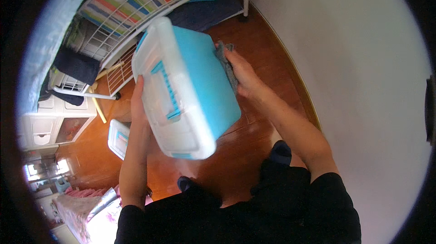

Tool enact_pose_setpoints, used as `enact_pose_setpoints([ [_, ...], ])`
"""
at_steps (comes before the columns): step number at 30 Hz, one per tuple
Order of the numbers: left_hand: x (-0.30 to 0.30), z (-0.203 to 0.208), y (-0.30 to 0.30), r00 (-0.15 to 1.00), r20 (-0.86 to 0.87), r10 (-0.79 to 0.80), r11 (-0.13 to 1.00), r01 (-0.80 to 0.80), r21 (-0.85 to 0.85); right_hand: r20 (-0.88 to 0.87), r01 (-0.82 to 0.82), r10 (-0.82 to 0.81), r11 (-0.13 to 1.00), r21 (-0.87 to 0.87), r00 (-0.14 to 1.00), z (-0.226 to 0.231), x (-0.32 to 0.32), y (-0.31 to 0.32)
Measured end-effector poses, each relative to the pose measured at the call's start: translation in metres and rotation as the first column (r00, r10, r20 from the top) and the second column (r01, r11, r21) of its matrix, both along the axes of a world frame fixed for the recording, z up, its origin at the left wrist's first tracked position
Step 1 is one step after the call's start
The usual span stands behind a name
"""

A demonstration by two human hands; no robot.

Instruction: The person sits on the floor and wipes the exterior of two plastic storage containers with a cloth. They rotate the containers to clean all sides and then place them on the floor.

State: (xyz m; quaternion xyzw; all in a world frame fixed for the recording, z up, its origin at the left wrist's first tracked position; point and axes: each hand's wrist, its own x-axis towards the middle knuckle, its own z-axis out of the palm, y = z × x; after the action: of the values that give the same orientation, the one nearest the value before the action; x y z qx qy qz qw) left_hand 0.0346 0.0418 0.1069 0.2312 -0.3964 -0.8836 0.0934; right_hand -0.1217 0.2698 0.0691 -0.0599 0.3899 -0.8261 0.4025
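Above the wood floor (263, 39), blue box (204, 76) tilted: left hand (137, 96) grasps lid (185, 130) edge, right hand (245, 73) holds grey cloth (228, 67) at its base. Probably light, stiff, slick; grip opposite sides.

The white wire rack (175, 4) blocks my hands (244, 72) at upper left; the pale wall (359, 62) closes off the right. Between wall and blue box (205, 78), brown floor (263, 46) leaves me a passage. Left of centre, a lidded box (119, 138) stands in the way.
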Motion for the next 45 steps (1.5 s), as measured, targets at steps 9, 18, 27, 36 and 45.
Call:
enact_pose_setpoints([
  [9,-0.022,-0.009,0.009,1.0,-0.021,-0.012,0.999,0.011,-0.044,0.342,-0.011,-0.005,0.999,0.046,0.94,-0.04,0.044,0.005],
  [18,-0.016,-0.047,-0.014,0.985,-0.127,-0.114,0.993,0.116,0.007,0.247,-0.142,0.053,0.922,0.359,0.968,-0.019,0.055,0.024],
  [27,0.009,-0.093,0.033,0.992,0.012,-0.127,0.98,0.124,0.156,-0.131,0.193,-0.176,0.973,0.13,0.976,0.011,0.001,0.027],
  [36,-0.008,-0.063,0.076,0.987,-0.122,-0.1,0.992,0.108,0.061,-0.42,0.121,0.01,0.951,0.284,0.907,-0.05,0.008,0.04],
  [45,-0.021,-0.045,0.066,0.987,-0.048,0.152,0.987,-0.15,0.057,0.277,-0.013,-0.042,0.981,0.194,0.96,-0.058,0.04,0.057],
])
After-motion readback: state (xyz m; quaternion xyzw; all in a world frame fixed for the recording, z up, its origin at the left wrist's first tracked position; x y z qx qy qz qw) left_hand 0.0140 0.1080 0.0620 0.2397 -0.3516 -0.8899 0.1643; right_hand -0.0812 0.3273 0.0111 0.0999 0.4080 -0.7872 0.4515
